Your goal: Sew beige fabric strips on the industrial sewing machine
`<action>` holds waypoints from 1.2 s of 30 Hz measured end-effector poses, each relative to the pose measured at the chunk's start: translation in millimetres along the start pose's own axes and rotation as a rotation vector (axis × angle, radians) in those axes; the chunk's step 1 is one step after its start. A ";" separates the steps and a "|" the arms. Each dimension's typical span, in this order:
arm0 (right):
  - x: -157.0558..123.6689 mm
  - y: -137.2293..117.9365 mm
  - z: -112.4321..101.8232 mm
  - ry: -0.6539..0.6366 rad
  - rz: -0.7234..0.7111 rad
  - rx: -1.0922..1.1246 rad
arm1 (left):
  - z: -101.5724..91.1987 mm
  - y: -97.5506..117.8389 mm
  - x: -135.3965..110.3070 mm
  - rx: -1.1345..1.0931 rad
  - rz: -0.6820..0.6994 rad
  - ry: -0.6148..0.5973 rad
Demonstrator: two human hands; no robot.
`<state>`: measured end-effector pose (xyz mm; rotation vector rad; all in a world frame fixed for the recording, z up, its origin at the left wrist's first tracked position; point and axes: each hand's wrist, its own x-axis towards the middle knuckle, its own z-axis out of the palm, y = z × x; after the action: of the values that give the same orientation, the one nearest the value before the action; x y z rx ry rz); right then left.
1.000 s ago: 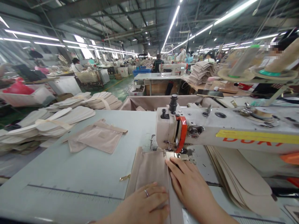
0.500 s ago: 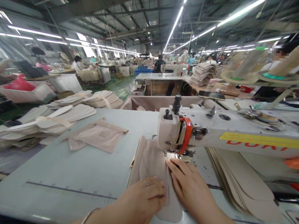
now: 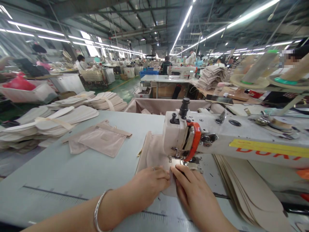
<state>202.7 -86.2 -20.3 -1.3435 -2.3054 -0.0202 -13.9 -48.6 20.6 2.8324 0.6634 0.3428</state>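
- Under the head of the sewing machine [image 3: 205,129], your beige fabric piece [image 3: 154,149] is lying on the table [image 3: 96,174], its right side reaching the needle area.
- Your left hand [image 3: 148,187] is resting on the near end of that piece, fingers curling down over it; whether they are pinching the cloth, you cannot tell from this angle.
- Your right hand [image 3: 194,187] is lying palm down and unclenched, fingers stretching forward, with the tips pressing just beside the small white block [image 3: 177,162] at the needle.
- A gold zipper pull [image 3: 139,152] is sticking out at the fabric's left edge.
- Farther left, two beige pouches [image 3: 103,140] are overlapping on the table, well apart from your hands.
- Beneath the machine's arm, to the right, a stack of beige panels [image 3: 251,190] is fanning out.
- Beyond the table's left edge, bundles of pale cut pieces [image 3: 67,119] are lying piled.
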 end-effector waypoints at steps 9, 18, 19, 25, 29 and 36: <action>-0.6 3.8 3.4 -0.042 0.003 -0.026 | -1.6 -22.7 20.4 0.009 -0.068 0.007; 3.2 0.6 2.9 -0.034 0.025 -0.053 | 8.1 -38.7 29.6 0.000 -0.147 0.178; 4.0 0.1 2.6 -0.032 0.027 -0.056 | 8.6 -39.7 30.7 -0.006 -0.165 0.192; 7.7 -3.1 0.7 -0.019 0.049 -0.081 | 10.2 -42.8 35.9 -0.018 -0.245 0.240; 9.1 -3.6 0.1 -0.016 0.049 -0.078 | 12.3 -44.8 36.9 -0.009 -0.248 0.253; 9.6 -6.7 -1.5 0.000 0.090 -0.005 | 15.7 -44.8 35.1 -0.010 -0.333 0.283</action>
<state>193.8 -82.2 -13.7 -1.4482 -2.2441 0.0028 2.6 4.3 0.4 2.6214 1.1652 0.6872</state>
